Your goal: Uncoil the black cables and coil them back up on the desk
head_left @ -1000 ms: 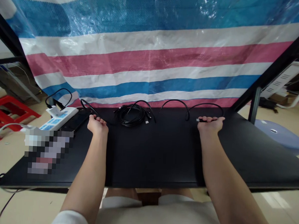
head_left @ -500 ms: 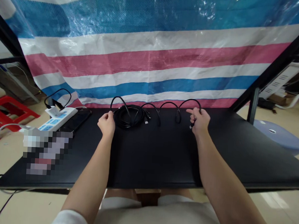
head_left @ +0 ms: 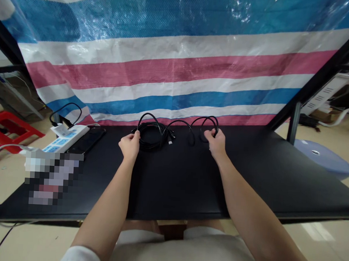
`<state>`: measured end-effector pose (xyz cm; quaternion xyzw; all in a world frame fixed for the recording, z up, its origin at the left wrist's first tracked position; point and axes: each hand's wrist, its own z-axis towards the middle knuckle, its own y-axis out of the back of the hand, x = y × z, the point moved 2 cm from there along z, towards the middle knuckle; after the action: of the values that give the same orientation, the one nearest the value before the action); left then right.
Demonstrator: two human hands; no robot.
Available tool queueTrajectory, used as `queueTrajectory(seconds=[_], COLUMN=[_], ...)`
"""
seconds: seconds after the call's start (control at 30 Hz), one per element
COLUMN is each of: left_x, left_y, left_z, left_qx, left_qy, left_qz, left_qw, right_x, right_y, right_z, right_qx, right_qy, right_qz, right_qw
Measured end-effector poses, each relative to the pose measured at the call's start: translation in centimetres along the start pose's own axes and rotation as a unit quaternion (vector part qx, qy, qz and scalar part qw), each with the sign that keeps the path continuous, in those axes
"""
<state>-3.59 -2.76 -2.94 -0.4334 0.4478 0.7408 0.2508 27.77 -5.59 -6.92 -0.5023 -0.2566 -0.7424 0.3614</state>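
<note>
With the left hand (head_left: 129,146) closed on one end of the black cable (head_left: 179,125) and the right hand (head_left: 216,142) pinching small loops at one o'clock on the desk (head_left: 174,185), each new loop is best kept even and flat.

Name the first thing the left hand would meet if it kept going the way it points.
Probably the coiled black cables just ahead of the left hand; beyond them hangs the striped tarp. Depth is uncertain.
</note>
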Motion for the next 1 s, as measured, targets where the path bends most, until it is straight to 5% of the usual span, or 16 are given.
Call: queueTrajectory(seconds=[0.13, 0.23, 0.43, 0.57, 0.7, 0.87, 1.0], left_x=[-0.8, -1.2, -1.2, -1.1, -1.0, -0.9, -1.3], left_y=[-0.2, -0.2, -0.4, -1.0, -1.9, -2.6, -2.6], left_z=[-0.8, -1.2, -1.3, -1.5, -2.1, -2.8, -3.3], left_qx=[0.003, 0.011, 0.002, 0.0, -0.01, -0.016, 0.002], left_qy=[-0.016, -0.034, -0.048, -0.096, -0.154, -0.206, -0.221], left_qz=[0.024, 0.036, 0.04, 0.048, 0.065, 0.059, 0.011], left_qw=[1.0, 0.999, 0.998, 0.994, 0.986, 0.977, 0.975], right_x=[1.1, 2.0, 1.8, 1.5, 1.6, 2.4, 2.7], right_y=[-1.5, -2.2, -2.2, -2.4, -2.6, -2.7, -2.8], right_z=[-1.5, -2.2, -1.3, -0.8, -1.1, -2.3, -2.6], right_qx=[-0.033, -0.075, -0.099, -0.109, -0.1, -0.009, 0.018], right_qy=[0.053, 0.049, -0.069, -0.091, -0.042, 0.063, 0.075], right_qz=[-0.142, -0.156, 0.037, 0.126, 0.101, -0.009, -0.094], right_qw=[0.988, 0.984, 0.992, 0.982, 0.989, 0.998, 0.993])
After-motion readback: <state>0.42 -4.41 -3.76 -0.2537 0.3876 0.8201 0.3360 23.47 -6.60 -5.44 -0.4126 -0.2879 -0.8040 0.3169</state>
